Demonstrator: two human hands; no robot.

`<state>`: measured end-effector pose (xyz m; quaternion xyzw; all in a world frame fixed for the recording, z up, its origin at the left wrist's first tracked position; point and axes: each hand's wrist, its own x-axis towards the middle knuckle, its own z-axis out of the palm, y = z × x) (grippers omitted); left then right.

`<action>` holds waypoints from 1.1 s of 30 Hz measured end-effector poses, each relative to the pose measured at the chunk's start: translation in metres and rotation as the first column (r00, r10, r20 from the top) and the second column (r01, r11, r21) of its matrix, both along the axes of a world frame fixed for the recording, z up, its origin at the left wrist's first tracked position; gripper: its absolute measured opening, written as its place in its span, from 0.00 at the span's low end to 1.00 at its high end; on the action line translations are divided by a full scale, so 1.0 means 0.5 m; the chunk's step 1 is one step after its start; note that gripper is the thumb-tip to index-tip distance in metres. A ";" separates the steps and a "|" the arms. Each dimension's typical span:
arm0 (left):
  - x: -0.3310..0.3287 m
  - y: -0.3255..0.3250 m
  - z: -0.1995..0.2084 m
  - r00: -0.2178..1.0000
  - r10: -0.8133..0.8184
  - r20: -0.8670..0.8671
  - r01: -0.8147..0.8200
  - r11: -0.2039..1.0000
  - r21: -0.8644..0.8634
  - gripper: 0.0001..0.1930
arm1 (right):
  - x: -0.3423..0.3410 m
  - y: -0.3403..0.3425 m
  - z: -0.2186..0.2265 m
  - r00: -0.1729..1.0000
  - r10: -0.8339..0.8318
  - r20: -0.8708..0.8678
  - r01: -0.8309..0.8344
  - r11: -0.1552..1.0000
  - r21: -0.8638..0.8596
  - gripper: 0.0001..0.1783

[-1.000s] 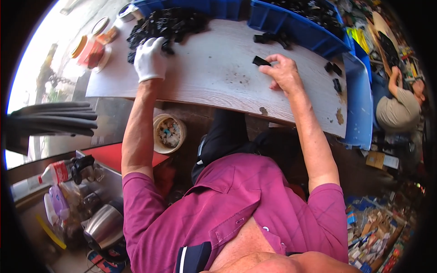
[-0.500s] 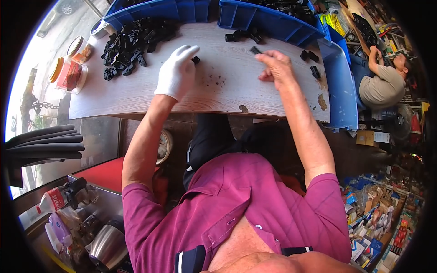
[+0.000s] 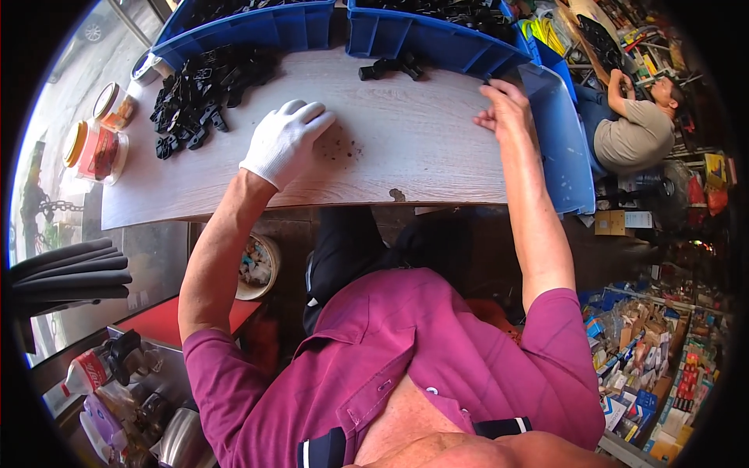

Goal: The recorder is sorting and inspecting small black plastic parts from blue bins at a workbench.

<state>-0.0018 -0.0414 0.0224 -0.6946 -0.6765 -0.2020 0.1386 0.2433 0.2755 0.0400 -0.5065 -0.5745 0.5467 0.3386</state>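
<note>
Hands, head view: left hand [image 3: 287,142], in a white glove, low over the table [image 3: 421,136], fingers loosely curled; grip contents hidden. Bare right hand [image 3: 507,113] near the table's right edge, fingers half bent; cannot tell whether anything is pinched.

Handling, judged: pick singly from the outer edge of the black pile [image 3: 195,97], where pieces should snag least; fingertip pinch, gloved fingers kept flat for feel.

Pieces: black, small, angular; heaped on the table at left, with a small cluster [image 3: 394,69] before the right-hand blue bin [image 3: 437,39].
</note>
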 end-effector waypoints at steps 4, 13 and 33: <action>0.019 0.015 -0.009 0.998 0.060 0.012 -0.061 0.997 0.037 0.16 | -0.068 -0.036 -0.001 0.978 0.197 0.075 -0.200 0.979 0.031 0.28; 0.053 0.026 -0.008 0.980 0.169 0.101 -0.173 0.984 0.034 0.11 | -0.185 -0.057 0.004 0.886 0.354 0.299 -0.413 0.896 0.162 0.31; 0.046 0.033 -0.026 0.969 0.186 0.162 -0.204 0.974 0.099 0.08 | -0.155 -0.057 -0.016 0.916 0.287 0.281 -0.330 0.936 0.121 0.21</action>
